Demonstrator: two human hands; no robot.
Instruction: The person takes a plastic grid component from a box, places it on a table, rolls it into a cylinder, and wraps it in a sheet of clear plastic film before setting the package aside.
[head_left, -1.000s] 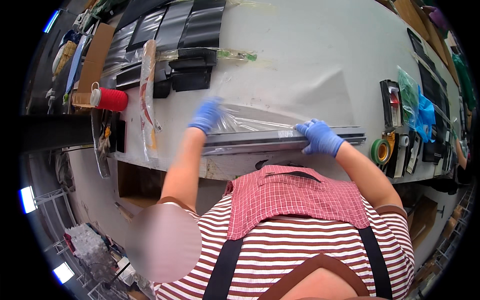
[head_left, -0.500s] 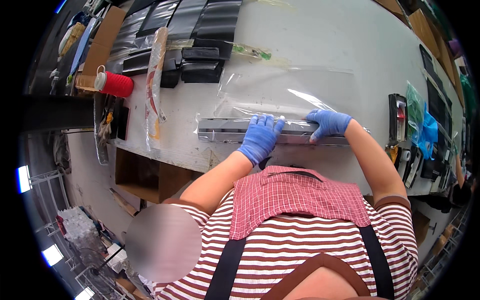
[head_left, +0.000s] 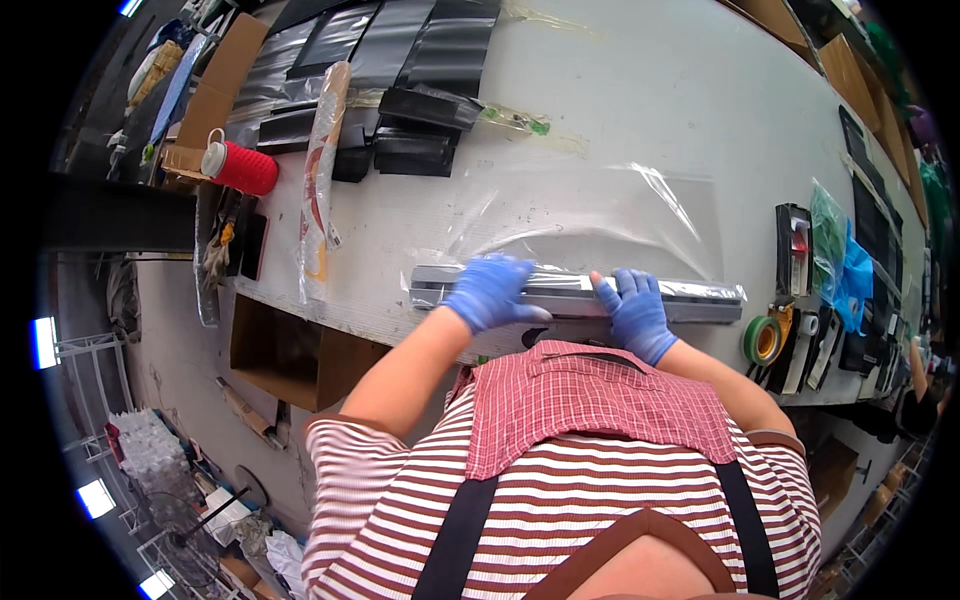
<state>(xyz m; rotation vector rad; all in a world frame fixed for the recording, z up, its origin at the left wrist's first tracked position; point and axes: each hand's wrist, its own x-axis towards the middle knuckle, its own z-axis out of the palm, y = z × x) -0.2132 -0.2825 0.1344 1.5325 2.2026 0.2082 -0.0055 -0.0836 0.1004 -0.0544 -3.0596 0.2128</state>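
Note:
A long grey bar (head_left: 565, 301) lies crosswise on the table before me, with clear plastic film (head_left: 610, 215) over it and spreading out beyond its far side. My left hand (head_left: 490, 294), in a blue glove, rests over the left part of the bar; it is a little blurred, its thumb apart from the fingers. Flat on the bar right of its middle is my right hand (head_left: 638, 315), also blue-gloved, fingers spread. Neither hand is wrapped round the bar.
Black sheets and strips (head_left: 420, 125) lie at the far left. A film-wrapped roll (head_left: 322, 180) and a red bottle (head_left: 247, 169) stand nearer the left edge. Toward the right are a green and yellow tape roll (head_left: 763, 342), a black holder (head_left: 794, 248) and blue plastic (head_left: 856, 280).
The bar and film sit slightly nearer to me. My left hand has slid left along the bar. My right hand has shifted nearer and turned, fingers now pointing away; the tape roll has come into sight.

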